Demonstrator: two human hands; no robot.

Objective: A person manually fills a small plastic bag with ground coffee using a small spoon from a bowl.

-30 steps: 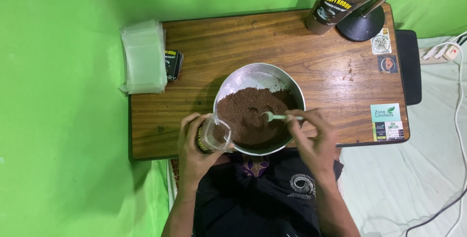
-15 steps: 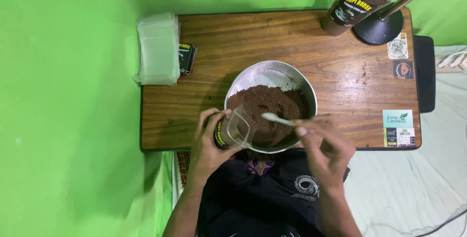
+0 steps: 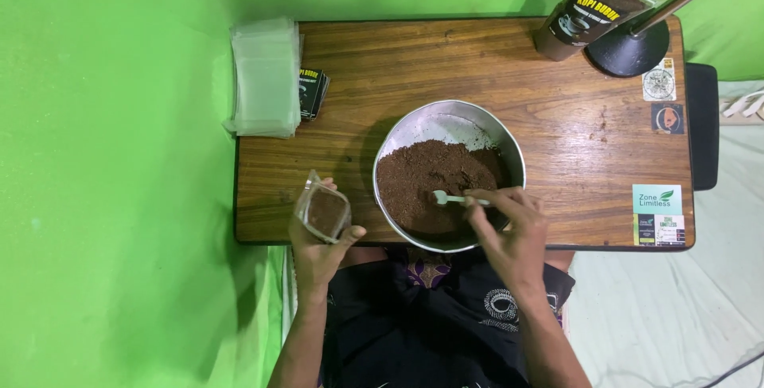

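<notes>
Left hand (image 3: 318,249) up over the near edge of the wooden surface (image 3: 414,62), fingers wrapped tight around a small clear pouch (image 3: 323,211), mouth open, a little brown powder already inside. Right hand (image 3: 513,233) over the metal bowl (image 3: 446,121), fingers pinched on a small white spoon (image 3: 450,197), its tip down in the brown powder (image 3: 422,185). Pouch just left of the bowl, not touching it. Only partly filled by the look of it, so probably more scoops to go. Lots of powder left in the bowl. Stack of empty clear pouches (image 3: 265,77) waiting at the far left corner, likely still to fill
</notes>
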